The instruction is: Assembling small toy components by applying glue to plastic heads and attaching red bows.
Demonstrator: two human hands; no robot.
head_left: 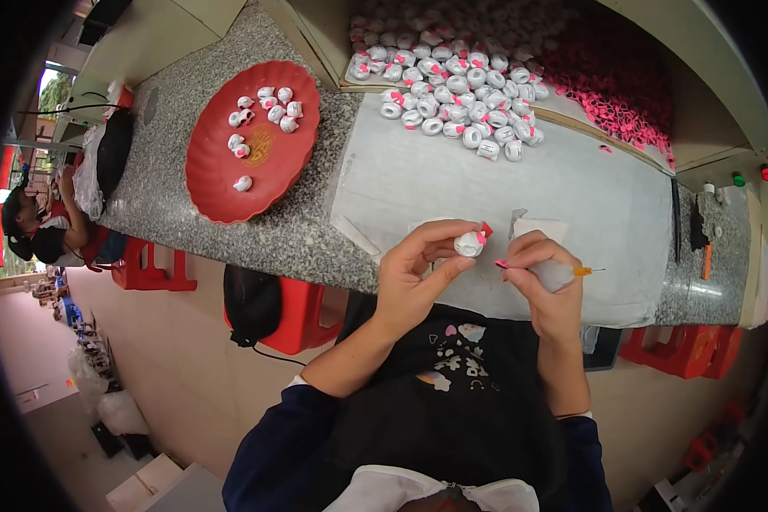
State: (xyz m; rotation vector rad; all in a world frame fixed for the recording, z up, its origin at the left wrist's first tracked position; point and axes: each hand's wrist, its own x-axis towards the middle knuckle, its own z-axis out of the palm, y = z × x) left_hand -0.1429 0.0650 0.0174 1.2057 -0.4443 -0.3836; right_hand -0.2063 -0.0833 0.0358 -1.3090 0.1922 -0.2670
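Observation:
My left hand (418,266) pinches a small white cat-head piece (468,245) with a pink bow between thumb and fingers. A bit of red shows beside the bow. To its right, and apart from it, my right hand (544,275) holds a tiny pink piece (502,264) at its fingertips. Tucked in the same hand is a translucent syringe (556,274), its orange hub and thin needle pointing right. Both hands are over a pale sheet (418,188) on the granite worktop. The fingers partly hide the syringe barrel.
A heap of white cat-head pieces (465,98) fills the sheet's far side, beside a pile of pink parts (619,98). A red scalloped plate (209,166) at left carries several white pieces. Red stools (294,320) stand below the worktop edge. Another person (51,230) sits far left.

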